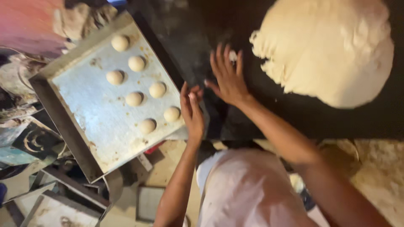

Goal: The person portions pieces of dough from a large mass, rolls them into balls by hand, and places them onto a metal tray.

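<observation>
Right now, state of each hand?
Left hand: fingers straight, open, edge-on above the black counter, holding nothing visible.
Right hand: open, fingers spread, a small dough piece at its fingertips.

A bakery workroom: a large pale mound of dough [328, 50] lies on a black worktop [294, 117], beside a flour-dusted metal baking tray [105, 122] of small round dough balls [134, 98].

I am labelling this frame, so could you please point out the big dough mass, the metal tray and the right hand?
big dough mass [332, 50], head view, middle of its top surface.
metal tray [101, 126], head view, bare floured base below the dough balls.
right hand [227, 77], head view, back of the hand.
</observation>
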